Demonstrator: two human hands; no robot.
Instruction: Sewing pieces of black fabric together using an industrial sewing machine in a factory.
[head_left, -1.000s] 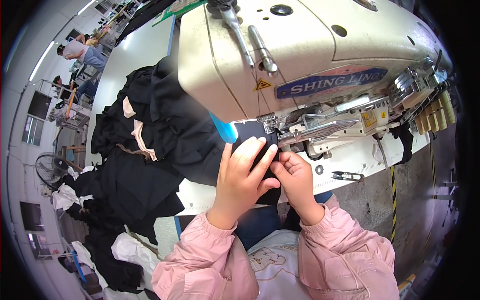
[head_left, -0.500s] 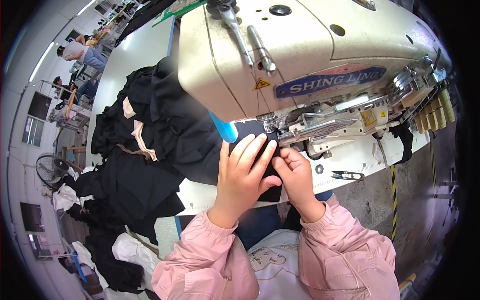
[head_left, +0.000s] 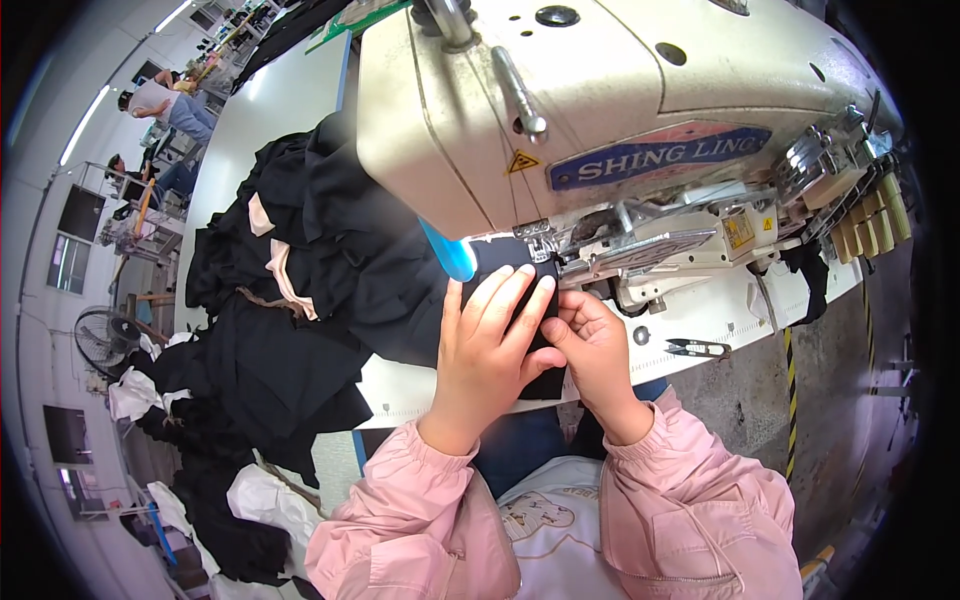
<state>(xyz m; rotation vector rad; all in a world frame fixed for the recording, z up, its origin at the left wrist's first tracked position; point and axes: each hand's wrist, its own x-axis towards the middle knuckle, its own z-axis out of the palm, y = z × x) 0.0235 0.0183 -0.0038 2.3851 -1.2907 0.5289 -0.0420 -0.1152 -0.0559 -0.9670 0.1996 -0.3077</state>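
My left hand (head_left: 490,345) lies with its fingers stretched out on black fabric (head_left: 395,315), the fingertips just in front of the presser foot (head_left: 541,250) of a cream sewing machine (head_left: 500,120). Close beside it, my right hand (head_left: 595,350) pinches the fabric's right edge between thumb and fingers. A lit blue lamp (head_left: 450,252) shines on the cloth left of the foot. The fabric runs under the foot and joins a heap on the left of the table. What lies beneath my left palm is hidden.
Black thread snips (head_left: 698,348) lie on the white tabletop (head_left: 400,392) right of my hands. Pale strips (head_left: 288,282) rest on the black heap. White crumpled cloth (head_left: 270,505) hangs at lower left, near a fan (head_left: 105,340). People (head_left: 170,105) are in the far background.
The lever on the machine's head has shifted, and the rod above the needle has changed position. My hands stay almost in place, the right fingers shifting slightly on the fabric edge.
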